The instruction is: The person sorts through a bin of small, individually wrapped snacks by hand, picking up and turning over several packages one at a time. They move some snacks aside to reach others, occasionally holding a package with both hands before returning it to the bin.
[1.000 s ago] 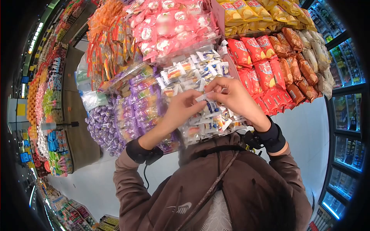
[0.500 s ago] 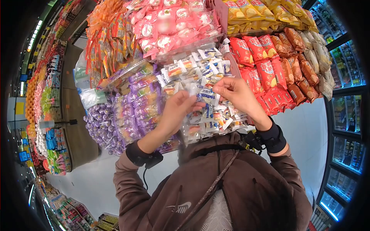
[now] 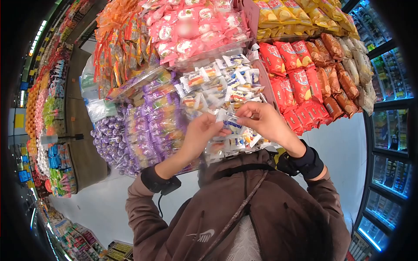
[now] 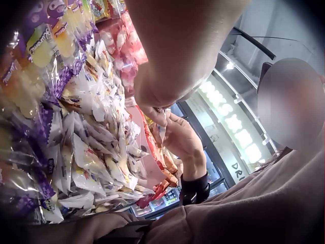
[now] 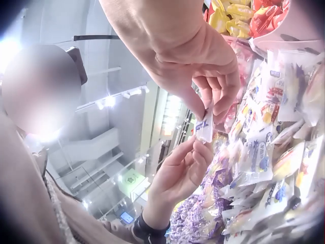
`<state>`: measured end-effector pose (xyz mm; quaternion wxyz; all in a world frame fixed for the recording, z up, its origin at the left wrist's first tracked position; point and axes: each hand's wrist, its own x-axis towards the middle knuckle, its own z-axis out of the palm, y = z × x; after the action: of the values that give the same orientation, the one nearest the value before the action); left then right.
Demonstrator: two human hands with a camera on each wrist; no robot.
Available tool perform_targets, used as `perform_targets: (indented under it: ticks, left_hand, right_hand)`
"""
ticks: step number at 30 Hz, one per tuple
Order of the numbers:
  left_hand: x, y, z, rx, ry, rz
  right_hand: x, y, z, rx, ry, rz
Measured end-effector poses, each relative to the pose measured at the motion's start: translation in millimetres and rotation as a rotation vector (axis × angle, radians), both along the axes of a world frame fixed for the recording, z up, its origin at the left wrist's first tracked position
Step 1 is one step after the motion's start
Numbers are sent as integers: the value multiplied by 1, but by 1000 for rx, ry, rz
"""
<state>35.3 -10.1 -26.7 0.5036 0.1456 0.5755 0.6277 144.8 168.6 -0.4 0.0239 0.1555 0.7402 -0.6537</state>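
A small white snack packet with blue print spans the gap between the two hands, over a bin of similar white packets. My left hand pinches its left end with thumb and fingers. At the other end, my right hand pinches the wrapper between thumb and forefinger. In the right wrist view, the packet is held upright, the right fingertips at its top edge and the left fingertips at its bottom. The left wrist view shows both hands meeting, with the packet mostly hidden behind the left fingers.
Purple-wrapped jelly packs and purple lollipops lie left of the white packets. Pink bags sit behind them. Red packets stand to the right beyond a pink divider. Lit drink coolers line the right side.
The hands were close together on the packet, then drew apart with it stretched flat between them. Now they are slightly nearer the body and the packet is tilted.
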Motion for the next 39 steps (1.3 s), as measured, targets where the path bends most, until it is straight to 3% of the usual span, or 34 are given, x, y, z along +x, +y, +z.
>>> perform_targets:
  ticks: [5,9,13,16,28,33,36,39]
  left_hand:
    - [1,-8,0,62,70,-14]
    - [-4,-16,0,108,173,-6]
    - [-6,-24,-3,127,170,18]
    - [-7,-31,-4,115,166,45]
    - [-7,-33,-13,91,170,79]
    - [-8,-27,-12,104,197,55]
    - [-18,-15,-17,120,396,-1]
    - [-31,16,2,41,820,-105]
  right_hand:
    - [-8,17,21,301,92,96]
    - [-51,67,49,620,219,6]
    - [-74,77,49,757,77,206]
    - [-89,89,22,888,138,257]
    - [-85,79,-13,1254,-58,429]
    - [-85,86,-26,1207,-19,352]
    - [-94,101,-15,1156,62,279]
    - [-101,108,-15,1172,56,276]
